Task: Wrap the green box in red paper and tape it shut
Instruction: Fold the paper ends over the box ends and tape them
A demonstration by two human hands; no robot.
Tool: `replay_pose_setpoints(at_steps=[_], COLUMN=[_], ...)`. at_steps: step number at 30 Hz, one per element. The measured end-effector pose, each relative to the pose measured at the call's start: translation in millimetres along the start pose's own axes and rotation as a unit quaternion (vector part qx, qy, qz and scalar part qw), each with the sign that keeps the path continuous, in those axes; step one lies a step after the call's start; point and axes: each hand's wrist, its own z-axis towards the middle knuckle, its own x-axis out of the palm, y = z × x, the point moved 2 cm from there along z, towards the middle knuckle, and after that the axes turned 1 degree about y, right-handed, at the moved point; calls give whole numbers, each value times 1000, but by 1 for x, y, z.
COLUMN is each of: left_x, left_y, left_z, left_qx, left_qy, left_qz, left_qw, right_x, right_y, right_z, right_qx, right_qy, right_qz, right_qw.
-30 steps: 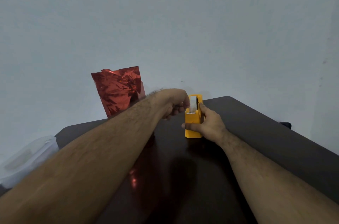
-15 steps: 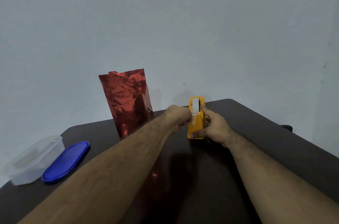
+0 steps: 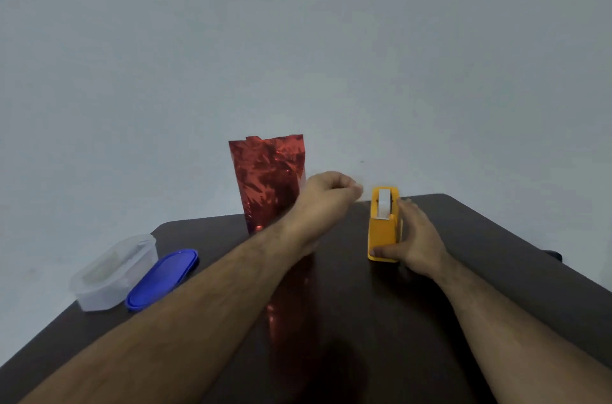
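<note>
The red foil paper (image 3: 268, 178) stands upright as a tall wrapped shape at the back of the dark table (image 3: 496, 258); no green of the box shows. The paper's top edge is loose and crumpled. My left hand (image 3: 328, 195) hovers just right of the paper, its fingers pinched on a small pale piece of tape at the tips. The yellow tape dispenser (image 3: 384, 228) sits to the right, with a white roll on top. My right hand (image 3: 417, 241) grips the dispenser's right side, thumb along its front base.
A clear plastic tub (image 3: 112, 271) and its blue lid (image 3: 162, 278) lie at the table's left edge. A grey wall stands close behind the table. A small dark object (image 3: 553, 254) shows past the right edge.
My left hand has pulled away from the dispenser, up and to the left toward the red paper. The right hand stays on the dispenser. The view has shifted, bringing the tub and lid into sight.
</note>
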Motion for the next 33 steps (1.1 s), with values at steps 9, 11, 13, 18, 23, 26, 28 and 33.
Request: replay_pose_setpoints(at_steps=[9, 11, 13, 18, 23, 26, 28, 33], left_x=[-160, -180, -190, -191, -181, -180, -181, -180], left_y=[8, 20, 29, 40, 39, 41, 44, 39], left_z=[-32, -28, -21, -1, 13, 18, 23, 30], left_qx=[152, 134, 118, 82, 76, 78, 76, 78], left_qy=[-246, -286, -286, -190, -142, -152, -155, -144], left_qz=[-105, -99, -107, -95, -109, -126, -138, -129], left_qw=[952, 944, 945, 974, 981, 977, 975, 978], right_x=[27, 40, 49, 53, 49, 43, 40, 34], right_y=[151, 189, 217, 245, 239, 235, 234, 228], right_z=[-15, -11, -4, 17, 20, 17, 19, 20], right_qx=[-278, -279, -236, -112, -97, -20, 1, -137], right_qy=[-225, -189, -171, -140, -99, -73, -40, -4], right_qz=[-4, -9, -28, 69, 138, 272, 342, 233], right_qw=[934, 941, 956, 981, 981, 959, 939, 963])
